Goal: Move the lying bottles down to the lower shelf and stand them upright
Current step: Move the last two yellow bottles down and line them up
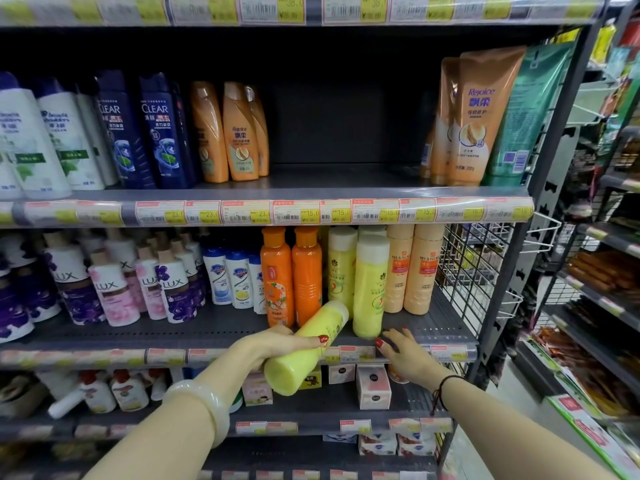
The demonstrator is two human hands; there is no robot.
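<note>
My left hand point(273, 344) grips a yellow bottle point(304, 351) with a white cap, tilted with its cap end over the lower shelf point(221, 327) and its base sticking out past the shelf edge. Another yellow bottle point(370, 289) stands upright just right of it, at the shelf front. My right hand point(405, 355) rests open at the shelf edge, fingertips near that standing bottle's base, holding nothing. The upper shelf point(329, 178) has a bare gap in its middle.
Two orange bottles point(291, 275), a yellow bottle point(341, 268) and peach bottles point(414, 268) stand behind on the lower shelf. Lux and blue-capped bottles fill its left side. A wire side panel point(467, 268) closes the right end. Small boxes point(374, 386) sit on the shelf below.
</note>
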